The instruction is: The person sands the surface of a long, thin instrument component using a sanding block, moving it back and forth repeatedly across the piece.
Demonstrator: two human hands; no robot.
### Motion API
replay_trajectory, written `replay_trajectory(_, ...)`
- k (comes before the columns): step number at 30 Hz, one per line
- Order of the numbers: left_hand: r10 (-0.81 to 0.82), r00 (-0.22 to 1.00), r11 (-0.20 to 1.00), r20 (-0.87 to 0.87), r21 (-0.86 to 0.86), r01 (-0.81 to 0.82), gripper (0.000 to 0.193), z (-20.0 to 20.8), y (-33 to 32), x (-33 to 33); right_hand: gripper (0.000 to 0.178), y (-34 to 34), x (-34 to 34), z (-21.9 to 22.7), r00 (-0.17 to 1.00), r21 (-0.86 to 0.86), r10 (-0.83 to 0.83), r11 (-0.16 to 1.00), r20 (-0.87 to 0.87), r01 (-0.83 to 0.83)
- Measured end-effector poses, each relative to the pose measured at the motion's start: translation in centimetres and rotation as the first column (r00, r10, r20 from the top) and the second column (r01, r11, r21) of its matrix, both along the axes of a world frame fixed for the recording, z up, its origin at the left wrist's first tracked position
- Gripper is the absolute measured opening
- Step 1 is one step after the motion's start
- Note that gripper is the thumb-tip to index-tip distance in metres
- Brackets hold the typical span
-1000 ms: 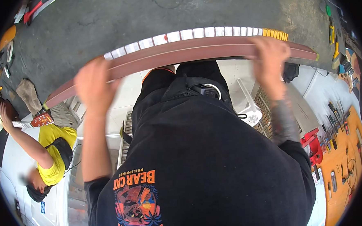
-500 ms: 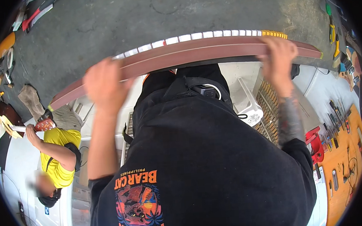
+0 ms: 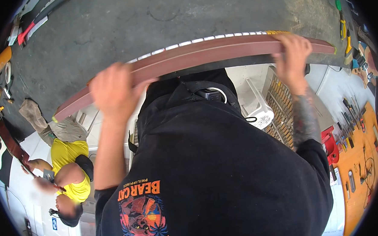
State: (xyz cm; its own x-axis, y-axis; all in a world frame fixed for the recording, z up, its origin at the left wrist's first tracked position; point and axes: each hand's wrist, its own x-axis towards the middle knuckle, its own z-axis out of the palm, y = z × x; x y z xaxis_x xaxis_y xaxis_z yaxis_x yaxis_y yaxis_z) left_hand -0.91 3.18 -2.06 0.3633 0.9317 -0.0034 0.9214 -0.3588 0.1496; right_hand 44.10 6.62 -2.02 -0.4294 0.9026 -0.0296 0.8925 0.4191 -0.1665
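- Our left hand (image 3: 112, 90) and right hand (image 3: 292, 59) grip the long brown beam (image 3: 203, 55) — spread wide, presumably for even control.
- It runs along the near edge of the bench (image 3: 183, 18) — likely for easy reach.

Bright, even light; slight blur on left hand (image 3: 112, 90); curved, black-rimmed edges

A guitar workshop: a cluster of screwdrivers (image 3: 348, 105) by an orange tool board (image 3: 356, 160), yellow-and-black hand tools (image 3: 348, 45) on the grey worktop (image 3: 163, 27), a co-worker (image 3: 69, 154) with a guitar (image 3: 11, 142).
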Motion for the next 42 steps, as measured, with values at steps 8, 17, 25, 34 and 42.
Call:
replay_trajectory(8, 0.017, 0.997, 0.999, -0.073, 0.039, -0.014, 0.064, -0.7, -2.1, -12.9, 0.037, -0.5, -12.4, -0.5, 0.991, 0.008, 0.008, 1.000, -0.133, -0.007)
replay_trajectory(17, -0.014, 0.997, 1.000, -0.070, 0.000, 0.014, 0.064, -0.7, -0.1, -5.3, 0.044, 0.0, -5.5, -0.5, 0.999, 0.012, -0.025, 1.000, -0.035, 0.026)
replay_trajectory(25, -0.015, 0.997, 0.996, -0.079, 0.083, 0.021, 0.067, -1.0, -1.6, -8.5, 0.041, -1.3, -7.9, -0.9, 1.000, 0.058, 0.011, 0.998, -0.030, -0.009)
replay_trajectory(34, 0.018, 0.993, 0.995, -0.119, 0.100, -0.006, 0.069, -1.3, -2.0, -8.5, 0.047, -2.2, -9.4, -1.0, 0.999, 0.026, -0.014, 1.000, -0.039, 0.015)
replay_trajectory(42, 0.007, 0.998, 0.981, -0.057, 0.196, 0.004, 0.069, -1.8, -2.2, -7.0, 0.049, -1.4, -7.3, -1.1, 1.000, 0.091, -0.022, 0.996, 0.009, 0.021)
